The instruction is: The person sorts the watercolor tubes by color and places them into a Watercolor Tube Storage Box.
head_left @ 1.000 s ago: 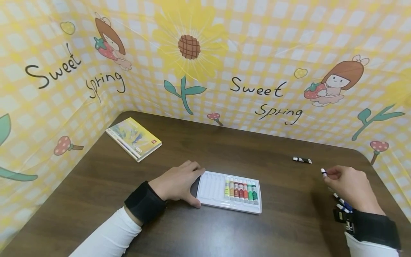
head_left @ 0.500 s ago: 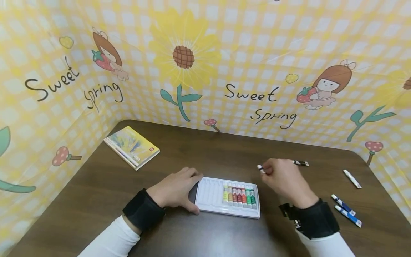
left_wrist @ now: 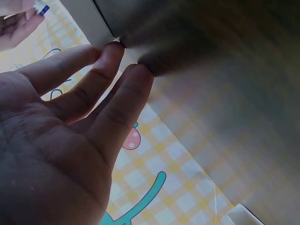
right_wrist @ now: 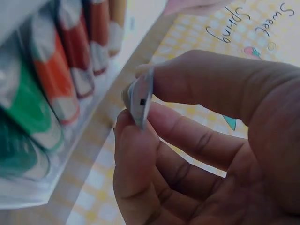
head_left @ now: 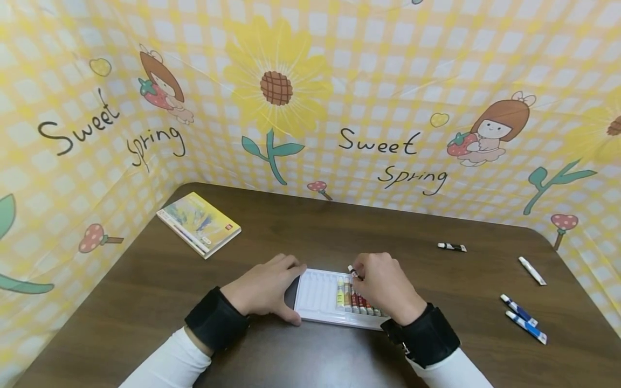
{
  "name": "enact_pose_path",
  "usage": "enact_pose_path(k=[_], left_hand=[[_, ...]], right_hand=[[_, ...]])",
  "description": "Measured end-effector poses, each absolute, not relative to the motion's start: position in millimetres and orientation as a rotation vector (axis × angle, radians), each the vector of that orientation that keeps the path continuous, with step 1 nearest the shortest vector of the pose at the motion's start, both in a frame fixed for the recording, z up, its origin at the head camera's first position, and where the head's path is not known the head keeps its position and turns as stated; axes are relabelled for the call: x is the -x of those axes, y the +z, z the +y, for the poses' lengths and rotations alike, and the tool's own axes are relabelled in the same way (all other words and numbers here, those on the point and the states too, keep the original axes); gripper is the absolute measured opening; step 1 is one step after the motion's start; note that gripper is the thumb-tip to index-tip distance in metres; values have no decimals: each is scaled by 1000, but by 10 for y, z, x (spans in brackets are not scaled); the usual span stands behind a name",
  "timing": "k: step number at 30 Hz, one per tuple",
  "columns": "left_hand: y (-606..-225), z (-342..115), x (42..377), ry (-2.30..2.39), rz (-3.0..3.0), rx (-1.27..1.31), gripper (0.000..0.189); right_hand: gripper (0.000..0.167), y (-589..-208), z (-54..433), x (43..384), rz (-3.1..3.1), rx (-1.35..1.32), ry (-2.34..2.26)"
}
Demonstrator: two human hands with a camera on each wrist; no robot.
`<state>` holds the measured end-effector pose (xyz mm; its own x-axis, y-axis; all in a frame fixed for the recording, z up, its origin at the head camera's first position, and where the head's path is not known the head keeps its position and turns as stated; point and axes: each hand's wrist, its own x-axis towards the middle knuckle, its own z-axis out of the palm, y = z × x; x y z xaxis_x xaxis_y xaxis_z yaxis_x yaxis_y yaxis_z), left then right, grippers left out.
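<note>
A white plastic tray [head_left: 317, 288] lies on the brown table, with several paint tubes [head_left: 340, 293] in its right part, yellow through reds to green. My left hand [head_left: 264, 285] holds the tray's left end, thumb at the front corner and forefinger at the back corner. Over the tray's right part, my right hand [head_left: 388, 283] pinches a small paint tube [head_left: 353, 271] between thumb and fingers; it has a white cap and a dark band. That tube's flat end [right_wrist: 141, 101] faces the right wrist camera, and most of its body is hidden. The right hand covers some tubes.
A black paint tube [head_left: 452, 247] lies at the back right. Further right are a white tube [head_left: 532, 270] and two blue tubes [head_left: 526, 326]. A yellow-covered book [head_left: 199, 223] sits at the back left. A checked cloth [head_left: 301, 108] stands behind the table.
My right hand has carried the pinched tube leftward from the table's right side to above the tray. The left hand stays on the tray's left end. The head view has tilted slightly.
</note>
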<state>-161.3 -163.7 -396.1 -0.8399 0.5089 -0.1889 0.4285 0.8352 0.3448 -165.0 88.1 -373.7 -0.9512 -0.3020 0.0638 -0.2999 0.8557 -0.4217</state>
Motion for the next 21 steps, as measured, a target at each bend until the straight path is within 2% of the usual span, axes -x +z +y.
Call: enact_pose_path(k=[21], left_hand=[[-3965,-1652,1611,427,2756,-758,102]], right_hand=[[13,-3829,639,1537,3003,544,-688]])
